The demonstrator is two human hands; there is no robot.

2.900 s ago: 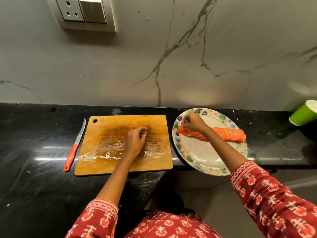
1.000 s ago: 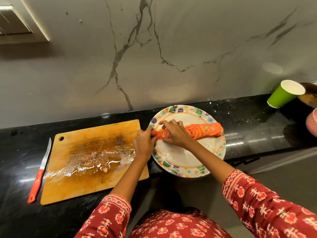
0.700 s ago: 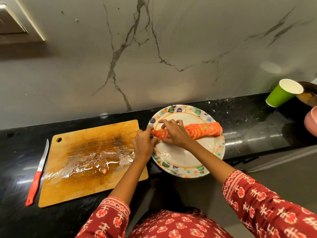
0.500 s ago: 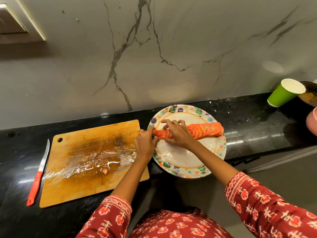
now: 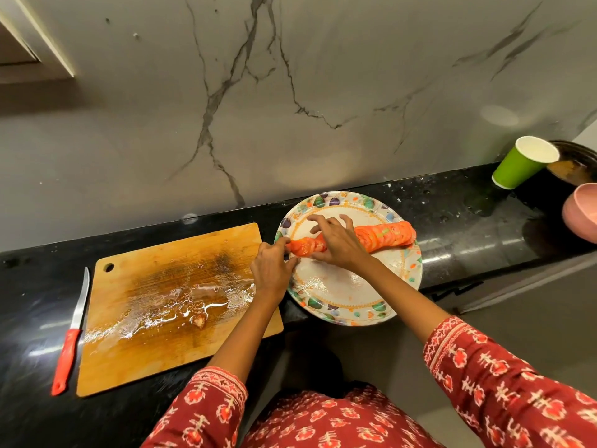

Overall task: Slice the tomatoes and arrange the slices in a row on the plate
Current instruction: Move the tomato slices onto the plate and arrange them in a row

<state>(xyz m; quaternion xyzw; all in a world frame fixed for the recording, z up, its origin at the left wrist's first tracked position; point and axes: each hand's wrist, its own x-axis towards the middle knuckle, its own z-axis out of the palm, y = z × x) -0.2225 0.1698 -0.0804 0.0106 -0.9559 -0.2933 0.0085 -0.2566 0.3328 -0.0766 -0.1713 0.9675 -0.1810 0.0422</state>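
A row of overlapping tomato slices [image 5: 384, 236] lies across the far half of the patterned plate [image 5: 342, 313]. My right hand [image 5: 339, 242] lies over the left part of the row, fingers spread and reaching past it, thumb on the near side. My left hand [image 5: 271, 268] is at the plate's left rim, thumb and forefinger pinching the leftmost slices. The wet wooden cutting board [image 5: 155, 318] lies to the left with a small tomato scrap [image 5: 198, 319] on it. The red-handled knife [image 5: 69, 334] rests on the counter left of the board.
A green paper cup [image 5: 523, 163] stands at the back right, beside a dark pan [image 5: 573, 163] and a pink bowl [image 5: 581, 218]. The black counter [image 5: 468, 221] ends just below the plate, whose near rim overhangs it. A marble wall rises behind.
My left hand left the cutting board and came to the left end of the row. Over the last second both hands stayed at the row; the right fingers spread a little.
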